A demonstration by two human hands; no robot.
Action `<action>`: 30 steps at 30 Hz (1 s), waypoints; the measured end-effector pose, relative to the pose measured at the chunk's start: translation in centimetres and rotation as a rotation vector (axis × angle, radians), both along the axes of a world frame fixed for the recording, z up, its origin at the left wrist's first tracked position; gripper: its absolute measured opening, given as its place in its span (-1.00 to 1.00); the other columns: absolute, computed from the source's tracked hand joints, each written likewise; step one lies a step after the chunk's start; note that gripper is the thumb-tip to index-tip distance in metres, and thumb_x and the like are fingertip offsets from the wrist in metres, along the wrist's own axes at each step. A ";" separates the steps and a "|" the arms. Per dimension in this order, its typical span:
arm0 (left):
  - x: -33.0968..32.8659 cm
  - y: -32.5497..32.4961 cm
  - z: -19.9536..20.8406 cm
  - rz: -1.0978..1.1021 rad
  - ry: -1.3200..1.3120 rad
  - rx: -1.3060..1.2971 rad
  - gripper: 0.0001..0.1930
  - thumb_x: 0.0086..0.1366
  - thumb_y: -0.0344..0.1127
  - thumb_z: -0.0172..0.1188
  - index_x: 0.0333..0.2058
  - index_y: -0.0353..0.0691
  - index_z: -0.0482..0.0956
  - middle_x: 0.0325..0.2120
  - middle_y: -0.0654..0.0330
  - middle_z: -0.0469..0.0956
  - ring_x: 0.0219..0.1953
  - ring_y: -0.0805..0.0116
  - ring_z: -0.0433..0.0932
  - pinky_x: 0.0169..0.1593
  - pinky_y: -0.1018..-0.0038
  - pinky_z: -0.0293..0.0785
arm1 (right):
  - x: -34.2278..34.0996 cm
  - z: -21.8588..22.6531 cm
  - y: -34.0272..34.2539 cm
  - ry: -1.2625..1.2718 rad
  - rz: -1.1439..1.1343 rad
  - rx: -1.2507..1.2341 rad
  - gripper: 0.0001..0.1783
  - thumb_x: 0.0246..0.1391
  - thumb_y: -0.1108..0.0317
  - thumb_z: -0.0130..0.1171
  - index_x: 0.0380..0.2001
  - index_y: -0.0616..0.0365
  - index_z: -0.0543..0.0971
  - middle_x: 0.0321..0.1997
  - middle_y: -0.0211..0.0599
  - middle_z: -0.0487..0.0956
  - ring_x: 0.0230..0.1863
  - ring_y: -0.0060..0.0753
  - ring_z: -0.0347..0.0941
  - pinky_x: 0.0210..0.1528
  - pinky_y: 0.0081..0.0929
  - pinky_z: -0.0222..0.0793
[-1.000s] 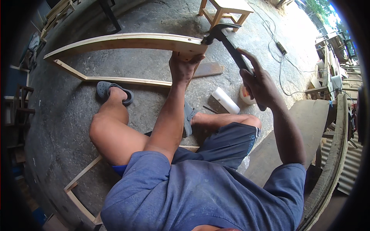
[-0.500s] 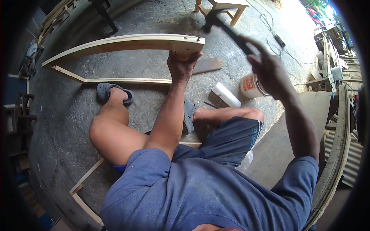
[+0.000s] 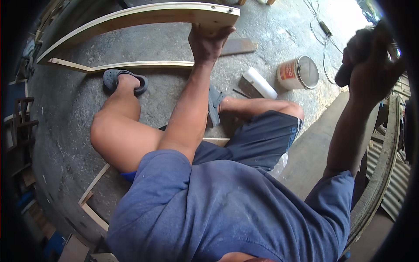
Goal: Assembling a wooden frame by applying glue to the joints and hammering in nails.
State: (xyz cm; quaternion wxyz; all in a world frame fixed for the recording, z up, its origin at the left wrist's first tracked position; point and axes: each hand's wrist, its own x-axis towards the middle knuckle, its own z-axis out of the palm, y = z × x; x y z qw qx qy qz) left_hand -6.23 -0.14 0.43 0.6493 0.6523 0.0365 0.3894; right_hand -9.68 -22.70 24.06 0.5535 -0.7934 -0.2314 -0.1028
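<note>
- At the bottom, thin pale strips point(image 3: 94, 214) meet in corners on the floor point(image 3: 65, 131), beside the seated person's blue cloth shirt point(image 3: 235, 201).
- To the right lies a broad, flat, grey-brown board point(image 3: 312, 139); beyond its outer edge runs a rough, weathered beam point(image 3: 379, 153), then ridged corrugated sheeting point(image 3: 393, 196).
- The bent legs, in dark shorts point(image 3: 257, 135), bound the near space; grey, perforated clogs point(image 3: 111, 81) rest on mottled concrete, with bare floor stretching left of them.
- The left hand point(image 3: 205, 46) grasps the right end of a wooden frame point(image 3: 152, 15) from beneath, thumb toward the board's end; the frame spans the upper left, in front of the person.
- The right hand point(image 3: 371, 61) is raised at the right, well apart from the frame, clenched around a hammer point(image 3: 344, 76); its dark handle end shows, the rest lost in shadow.
- Between the hands, the floor holds a smooth white cylinder point(image 3: 260, 83), a thin dark rod point(image 3: 241, 93) and a round, pale, open-topped bucket point(image 3: 299, 72).
- Past the left hand lies a flat brown plank point(image 3: 239, 46).
- Farthest, a nail point(image 3: 230, 9) stands in the frame's pale, smooth upper edge, near its squared end; a looping black cable point(image 3: 325, 29) crosses brightly lit concrete.
</note>
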 end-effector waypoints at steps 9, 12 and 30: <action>0.0 -0.1 -0.5 -0.032 -0.026 -0.007 -0.18 -0.14 0.06 0.58 -0.01 -0.27 0.39 -0.22 0.08 0.61 -0.19 0.25 0.64 -0.12 0.40 0.58 | -0.1 -2.5 1.4 -0.295 -0.210 -0.424 -0.72 0.26 0.19 0.09 -0.06 0.09 0.43 -0.66 -0.24 0.46 -0.64 -0.33 0.41 -0.53 -0.35 0.36; 0.0 -0.2 -0.4 0.014 -0.069 0.018 -0.17 -0.14 0.09 0.57 -0.01 -0.27 0.37 -0.23 0.08 0.61 -0.21 0.23 0.64 -0.15 0.38 0.59 | 0.1 -3.8 2.1 -0.628 0.000 -0.819 -0.77 0.26 0.26 0.06 -0.04 -0.05 0.42 -0.67 -0.14 0.47 -0.64 -0.16 0.45 -0.57 -0.21 0.31; -3.5 6.0 3.3 0.347 -0.116 0.072 -0.56 0.11 -0.17 0.44 -0.24 -0.23 0.37 -0.38 0.32 0.34 -0.28 0.51 0.32 -0.10 0.53 0.30 | 1.2 -14.8 -0.6 0.404 0.094 0.024 -0.44 0.25 0.29 0.13 0.25 0.00 0.21 -0.61 -0.48 0.38 -0.67 -0.65 0.31 -0.66 -0.55 0.15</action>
